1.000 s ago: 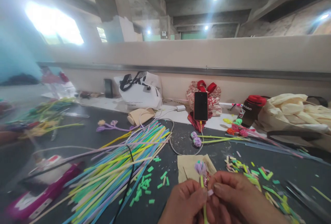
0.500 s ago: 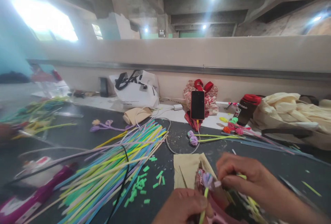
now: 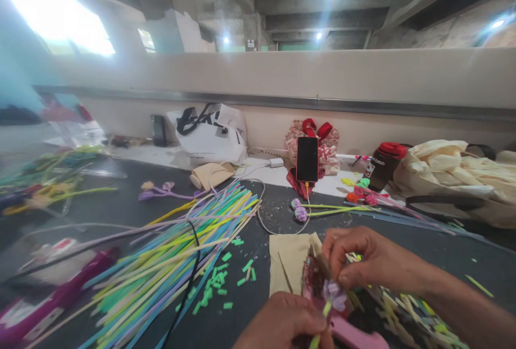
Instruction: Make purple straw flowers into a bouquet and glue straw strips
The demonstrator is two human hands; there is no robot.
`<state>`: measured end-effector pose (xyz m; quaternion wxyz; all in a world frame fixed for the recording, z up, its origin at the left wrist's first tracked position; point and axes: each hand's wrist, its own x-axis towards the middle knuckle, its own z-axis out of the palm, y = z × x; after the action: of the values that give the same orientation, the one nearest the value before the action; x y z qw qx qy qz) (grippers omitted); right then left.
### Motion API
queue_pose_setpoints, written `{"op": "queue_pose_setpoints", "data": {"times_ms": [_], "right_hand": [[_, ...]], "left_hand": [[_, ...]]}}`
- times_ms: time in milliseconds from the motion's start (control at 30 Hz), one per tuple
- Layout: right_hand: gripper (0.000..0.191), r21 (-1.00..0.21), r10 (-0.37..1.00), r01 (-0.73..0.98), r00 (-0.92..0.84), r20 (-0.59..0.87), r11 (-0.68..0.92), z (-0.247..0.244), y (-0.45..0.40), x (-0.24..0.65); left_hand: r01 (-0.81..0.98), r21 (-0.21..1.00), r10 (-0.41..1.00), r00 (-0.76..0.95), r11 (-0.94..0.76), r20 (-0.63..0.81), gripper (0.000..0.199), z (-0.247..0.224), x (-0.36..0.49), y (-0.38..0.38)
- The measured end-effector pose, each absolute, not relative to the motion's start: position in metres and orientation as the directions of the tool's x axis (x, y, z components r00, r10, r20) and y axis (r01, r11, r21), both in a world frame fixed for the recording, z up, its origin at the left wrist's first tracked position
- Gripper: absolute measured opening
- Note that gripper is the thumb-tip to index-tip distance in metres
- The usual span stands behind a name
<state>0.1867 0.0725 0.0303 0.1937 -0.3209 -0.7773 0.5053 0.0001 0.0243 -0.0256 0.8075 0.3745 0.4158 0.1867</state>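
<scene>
- Pinching a yellow-green stem (image 3: 327, 308) just under its bloom, the person's left hand (image 3: 284, 321) has thumb and fingers closed, low in the view.
- Right hand (image 3: 358, 258) comes in from the other side, fingers curled, thumb and fingertips drawn close together at the upper edge of the lilac flower head (image 3: 336, 296). Whether a small scrap sits between those tips, I cannot tell; blurred there.
- Flower head is at the near edge of the dark tabletop (image 3: 363, 221), over a pink tool (image 3: 355, 334), tilted with the stem. Whether it touches the tool is unclear.
- Beyond the left hand, a tan sheet (image 3: 281, 249). Farther off, two lilac blooms (image 3: 300, 214) on similar stems, beside a charging cable. To the left, a heap of coloured sticks (image 3: 226, 220) and green snippets (image 3: 228, 305).
- Handling, my judgement: very light; the stem fuzzy and bendable, so unlikely to slip. Petals look soft and springy, easily crushed or pulled out of line.
- Best hold, I'd say: the stem close below the bloom, where it should flex least. A grip far down would let the head wag. Petals want fingertips only, lightly, at their outer edges.
</scene>
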Motion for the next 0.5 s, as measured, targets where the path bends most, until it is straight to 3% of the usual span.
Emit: {"op": "queue_pose_setpoints", "data": {"times_ms": [233, 400, 500], "right_hand": [[0.014, -0.922, 0.607, 0.281, -0.792, -0.065, 0.268, 0.029, 0.086, 0.191], [0.017, -0.893, 0.542, 0.33, -0.831, -0.121, 0.307, 0.033, 0.085, 0.187], [0.019, -0.857, 0.52, 0.359, -0.844, -0.129, 0.369, 0.037, 0.082, 0.184]], "left_hand": [[0.062, 0.753, 0.537, 0.663, 0.655, -0.521, 0.014, -0.033, -0.002, 0.025], [0.063, 0.81, 0.643, 0.573, 0.583, -0.508, 0.015, -0.038, 0.001, 0.019], [0.094, 0.815, 0.639, 0.573, 0.571, -0.514, 0.014, -0.035, 0.002, 0.017]]}}
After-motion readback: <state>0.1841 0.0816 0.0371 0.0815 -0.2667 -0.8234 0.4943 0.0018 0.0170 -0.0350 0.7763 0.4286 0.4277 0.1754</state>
